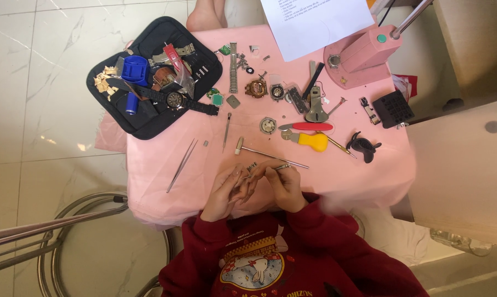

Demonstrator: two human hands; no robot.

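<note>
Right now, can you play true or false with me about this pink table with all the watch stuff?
1. Both hands are together over the pink cloth, pinching a small metal part. True.
2. The tweezers are in a hand. False: they lie loose on the cloth.
3. A black wristwatch lies on the black pouch. True.
4. The tool beside the red-handled tool has a green handle. False: its handle is yellow.

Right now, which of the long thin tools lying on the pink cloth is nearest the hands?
The small hammer, its thin metal handle running just beyond the fingertips of the right hand. The tweezers and the thin pointed tool lie farther off.
</note>
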